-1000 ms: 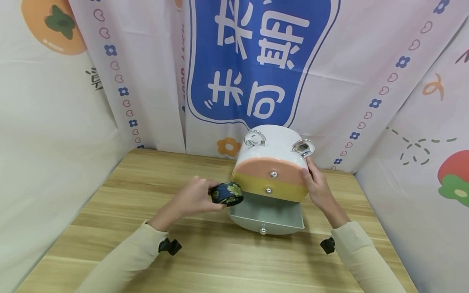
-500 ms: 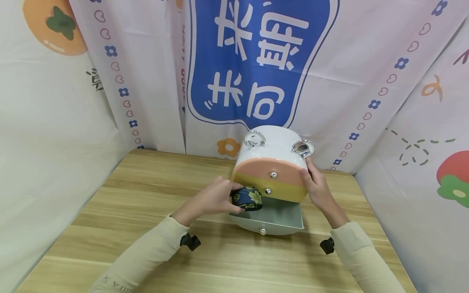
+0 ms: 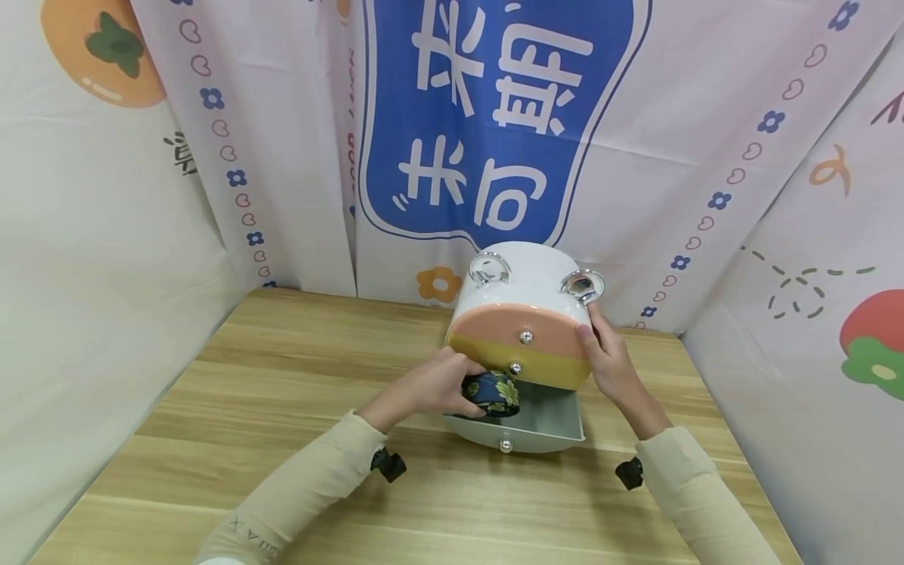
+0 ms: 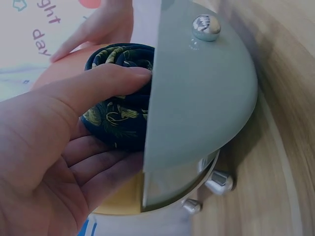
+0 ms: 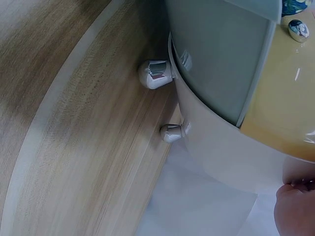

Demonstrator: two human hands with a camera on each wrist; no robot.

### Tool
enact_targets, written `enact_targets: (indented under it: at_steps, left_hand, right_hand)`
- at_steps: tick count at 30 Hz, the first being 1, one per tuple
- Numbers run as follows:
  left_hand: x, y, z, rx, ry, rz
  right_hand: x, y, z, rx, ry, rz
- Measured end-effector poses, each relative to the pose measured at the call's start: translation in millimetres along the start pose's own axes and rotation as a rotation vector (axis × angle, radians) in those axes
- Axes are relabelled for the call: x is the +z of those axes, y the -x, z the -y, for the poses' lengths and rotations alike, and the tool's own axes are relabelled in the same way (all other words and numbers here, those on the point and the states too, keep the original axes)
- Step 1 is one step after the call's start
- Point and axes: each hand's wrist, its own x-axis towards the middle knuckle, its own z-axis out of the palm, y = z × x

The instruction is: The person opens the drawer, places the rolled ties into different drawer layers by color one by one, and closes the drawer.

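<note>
My left hand point(image 3: 443, 384) pinches a rolled necktie point(image 3: 498, 395), dark blue with yellow-green leaves. The roll is over the left part of a pulled-out green drawer point(image 3: 554, 416). In the left wrist view, the thumb lies over the spiral face of the roll point(image 4: 118, 115) and the drawer front point(image 4: 202, 93) hides one side of it. The drawer belongs to a small white cabinet point(image 3: 537, 271) with silver ears. Its orange drawer point(image 3: 487, 322) and yellow drawer point(image 3: 558, 370) are closed. My right hand point(image 3: 613, 365) holds the cabinet's right side, thumb at the front edge.
The cabinet stands at the back of a wood-grain table point(image 3: 297, 377), close to a printed cloth backdrop point(image 3: 297, 220). Cloth walls rise at both sides. Silver feet point(image 5: 156, 73) hold up the cabinet, and a round knob point(image 3: 505, 445) juts from the green drawer.
My left hand has carried the rolled necktie rightward and slightly down, from beside the cabinet to over the open green drawer. The right hand stays at the cabinet's side.
</note>
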Motion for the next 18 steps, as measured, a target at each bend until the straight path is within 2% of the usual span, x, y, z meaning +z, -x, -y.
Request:
enact_targets:
  at_steps: [6,13,18]
  left_hand:
    - [7.8,-6.1,-1.1,0.013,-0.092,0.013]
    - [15.5,-12.0,-1.6,-0.008,-0.098,0.048]
    - [20.1,-16.1,0.0,0.001,-0.130,0.060]
  right_hand:
    - [0.8,0.1,2.3,-0.007,-0.010,-0.009]
    - [2.4,0.7,3.0,-0.012,-0.001,-0.015]
    - [2.1,0.3,2.2,0.002,0.016,-0.017]
